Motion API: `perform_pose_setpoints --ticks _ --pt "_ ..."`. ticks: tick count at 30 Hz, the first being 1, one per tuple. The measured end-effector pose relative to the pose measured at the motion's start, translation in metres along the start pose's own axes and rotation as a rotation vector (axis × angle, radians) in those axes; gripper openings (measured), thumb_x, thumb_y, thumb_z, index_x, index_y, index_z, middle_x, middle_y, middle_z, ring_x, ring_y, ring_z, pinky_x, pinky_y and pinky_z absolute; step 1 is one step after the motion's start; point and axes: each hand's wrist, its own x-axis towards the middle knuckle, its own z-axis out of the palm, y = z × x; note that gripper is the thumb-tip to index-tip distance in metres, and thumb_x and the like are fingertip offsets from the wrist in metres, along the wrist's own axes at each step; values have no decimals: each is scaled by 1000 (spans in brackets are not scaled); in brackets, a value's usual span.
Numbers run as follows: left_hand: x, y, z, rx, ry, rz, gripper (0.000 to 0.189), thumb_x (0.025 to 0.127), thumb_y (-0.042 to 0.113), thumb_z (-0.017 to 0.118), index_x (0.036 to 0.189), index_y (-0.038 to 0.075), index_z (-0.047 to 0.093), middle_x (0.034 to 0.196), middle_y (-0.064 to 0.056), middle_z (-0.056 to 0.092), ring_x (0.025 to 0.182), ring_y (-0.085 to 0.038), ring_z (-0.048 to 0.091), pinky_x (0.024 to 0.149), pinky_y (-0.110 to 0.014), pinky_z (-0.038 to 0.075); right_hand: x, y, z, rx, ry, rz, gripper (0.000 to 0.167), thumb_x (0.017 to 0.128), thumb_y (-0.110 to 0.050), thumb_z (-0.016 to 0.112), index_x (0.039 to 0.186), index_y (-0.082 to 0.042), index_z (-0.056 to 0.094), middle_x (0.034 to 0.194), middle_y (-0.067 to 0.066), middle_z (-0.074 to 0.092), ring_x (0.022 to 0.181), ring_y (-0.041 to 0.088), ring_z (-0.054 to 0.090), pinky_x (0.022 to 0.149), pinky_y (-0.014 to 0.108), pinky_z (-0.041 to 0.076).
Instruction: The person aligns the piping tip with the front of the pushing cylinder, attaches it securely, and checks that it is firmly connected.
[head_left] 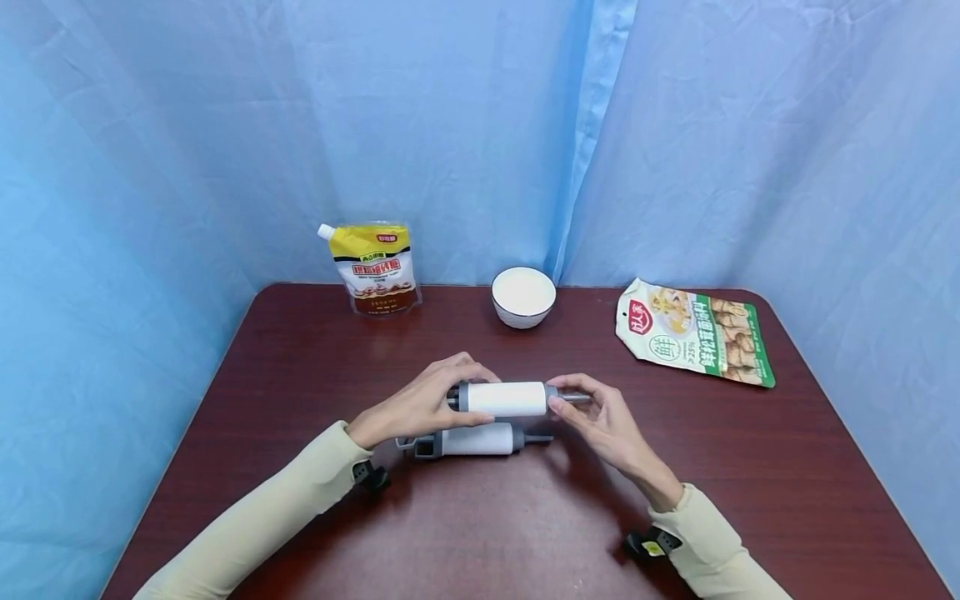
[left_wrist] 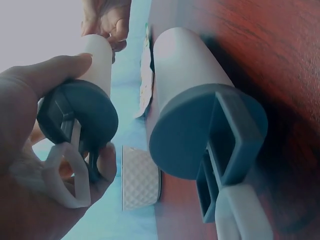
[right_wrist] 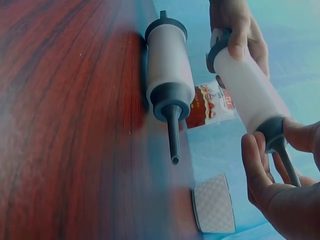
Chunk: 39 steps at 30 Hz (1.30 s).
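Note:
In the head view, a piping syringe with a white barrel and grey ends is held level above the table. My left hand grips its handle end, the thumb lying along the barrel. At the other end, the right hand pinches the grey collar with thumb and fingers, and the thin nozzle points toward that palm. A second, similar syringe lies on the table just nearer to me, its nozzle also to the right. The left wrist view shows the held syringe's pale pull ring beside the left palm.
The dark red-brown table backs onto blue curtains. Along its far side stand a yellow-and-brown spouted pouch at left and a small white bowl at centre. A green-and-white food packet lies at right.

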Motion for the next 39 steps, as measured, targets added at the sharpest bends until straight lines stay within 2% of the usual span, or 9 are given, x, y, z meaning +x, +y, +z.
perform_pose_setpoints --ticks 8,13,19,26,30,34,39 --pt "0 1 -2 102 50 0 46 89 44 82 131 29 68 118 7 59 108 -10 53 96 -39 47 8 0 2 8 15 31 30 100 -12 70 127 2 65 118 21 67 88 15 74 85 34 62" --pt "1 0 -2 159 65 9 47 92 42 79 134 27 66 120 4 57 111 -12 50 94 -37 46 13 1 3 28 14 64 33 101 -13 68 129 5 64 117 19 68 87 12 74 85 34 62" --pt "3 -2 -3 196 89 24 46 93 38 80 134 25 66 118 2 57 109 -13 49 92 -36 45 19 0 5 59 16 72 34 101 -11 69 128 7 64 117 23 68 89 20 76 85 35 63" --pt "3 -11 -3 172 99 18 44 90 38 83 129 25 68 116 4 60 106 -12 52 92 -36 46 27 0 5 52 -33 103 35 101 -14 69 129 6 64 123 24 66 93 26 77 89 38 62" --pt "4 -18 -4 154 100 11 44 87 38 86 125 24 69 114 6 62 103 -10 53 91 -34 47 32 0 5 83 -72 131 36 101 -15 70 129 6 63 123 22 66 98 30 76 91 41 62" --pt "5 -24 -6 134 100 20 45 85 36 87 124 23 69 113 5 63 103 -10 56 92 -35 49 36 -2 6 132 -98 161 37 101 -13 68 131 8 61 119 20 68 99 28 76 92 42 61" --pt "3 -28 -10 120 63 0 45 86 35 86 126 24 68 117 4 63 108 -12 55 99 -41 47 41 0 7 165 -116 217 38 102 -12 67 133 9 59 113 10 69 97 23 76 94 43 61"
